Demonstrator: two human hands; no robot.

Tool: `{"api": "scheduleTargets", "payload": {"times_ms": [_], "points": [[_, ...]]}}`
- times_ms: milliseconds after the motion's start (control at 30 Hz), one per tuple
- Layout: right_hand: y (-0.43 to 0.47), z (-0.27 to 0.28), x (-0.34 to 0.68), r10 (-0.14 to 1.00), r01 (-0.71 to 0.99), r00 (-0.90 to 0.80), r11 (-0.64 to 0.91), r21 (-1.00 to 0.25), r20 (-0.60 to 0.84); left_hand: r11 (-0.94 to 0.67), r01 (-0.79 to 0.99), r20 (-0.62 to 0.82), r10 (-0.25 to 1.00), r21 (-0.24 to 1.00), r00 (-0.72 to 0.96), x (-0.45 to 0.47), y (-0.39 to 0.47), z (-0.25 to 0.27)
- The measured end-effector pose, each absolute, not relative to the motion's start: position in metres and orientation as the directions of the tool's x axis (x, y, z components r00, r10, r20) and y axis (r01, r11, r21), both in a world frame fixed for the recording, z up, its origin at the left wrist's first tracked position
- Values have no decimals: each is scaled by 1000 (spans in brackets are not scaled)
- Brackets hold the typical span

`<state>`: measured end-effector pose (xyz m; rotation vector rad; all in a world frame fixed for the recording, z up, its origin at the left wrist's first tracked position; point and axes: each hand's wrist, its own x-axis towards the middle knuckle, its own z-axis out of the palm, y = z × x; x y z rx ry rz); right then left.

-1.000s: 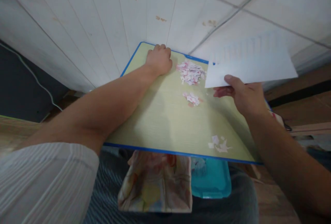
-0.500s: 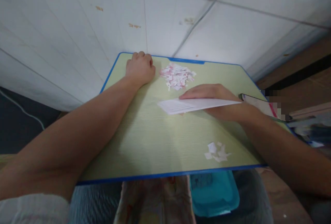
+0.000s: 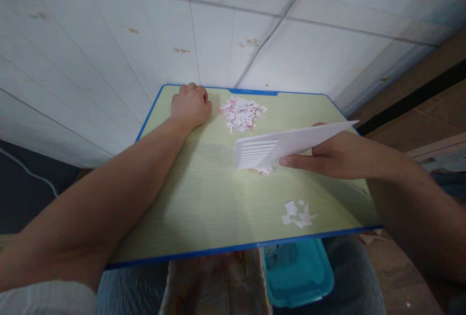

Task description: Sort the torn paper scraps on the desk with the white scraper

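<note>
My right hand (image 3: 338, 155) grips a thin white panel (image 3: 287, 142) with a row of parallel ridges or slots near its left end. The panel is tilted on edge over the middle of the table, and a small heap of paper scraps (image 3: 265, 170) shows beneath its lower edge. My left hand (image 3: 191, 105) is a closed fist at the table's far left edge; what is inside it, if anything, is hidden. A larger pile of white and pink paper scraps (image 3: 242, 112) lies right of that fist. Several pale scraps (image 3: 298, 214) are scattered near the front edge.
The light green table (image 3: 204, 198) has a blue rim and stands against a white panelled wall (image 3: 145, 38) with a cable (image 3: 269, 36) running down it. Below the front edge are a turquoise tray (image 3: 302, 276) and a patterned cloth-like thing (image 3: 214, 281) by my legs.
My right hand has turned and raised the white panel, so its ridged face shows and its right end is higher. My left fist rests in the same spot. The view has shifted slightly.
</note>
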<state>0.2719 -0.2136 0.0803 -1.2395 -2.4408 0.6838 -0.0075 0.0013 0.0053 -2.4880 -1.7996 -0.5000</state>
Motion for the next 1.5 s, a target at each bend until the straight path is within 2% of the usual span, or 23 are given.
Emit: {"api": "scheduleTargets", "payload": {"times_ms": [67,233,400,567,700,867,1033,1233,1500], "points": [[-207,77,273,845,635,-526,464,-618,95,-343,926,286,914,160,289,-8,0,5],[-195,56,270,954,615,-234,293,-732,185,-340,927,268,919,161,290,-8,-1,4],[-196,43,271,971,544,-210,214,-811,116,-348,923,273,915,164,297,-8,1,1],[-192,37,271,974,547,-99,226,-806,205,-356,914,268,916,196,299,-6,1,1],[-192,34,261,967,522,-180,247,-816,178,-352,912,269,918,211,292,-6,0,2],[-195,28,252,968,574,-84,242,-782,237,-363,900,280,914,242,294,-6,0,0],[-201,29,238,964,559,-135,267,-785,231,-367,891,274,916,269,294,-6,-1,1],[-199,25,233,940,595,-30,289,-750,339,-368,883,267,918,293,294,-6,-1,1],[-192,15,217,931,598,-47,317,-736,362,-347,890,256,926,296,276,-4,-4,6]]}}
